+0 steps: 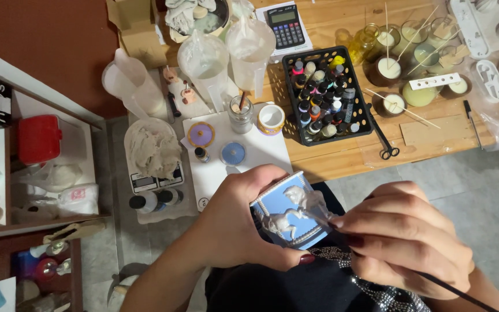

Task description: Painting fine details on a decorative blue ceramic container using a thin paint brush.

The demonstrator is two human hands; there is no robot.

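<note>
Head view over cluttered wooden counter (pixel 342 156): left hand (pixel 235 222) gripping blue box-shaped ornament with white relief horses (pixel 290 211) above lap, right hand (pixel 405 237) pinching thin dark brush (pixel 451 289); likely light, rigid, fragile, best held by flat sides.

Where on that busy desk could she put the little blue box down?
Bare wood shows along the near table edge, between the black basket of paint bottles and the scissors. The white board also has bare space in front of the blue dish. Around the candles and plastic jugs it is crowded. The left hand holds the blue box.
</note>
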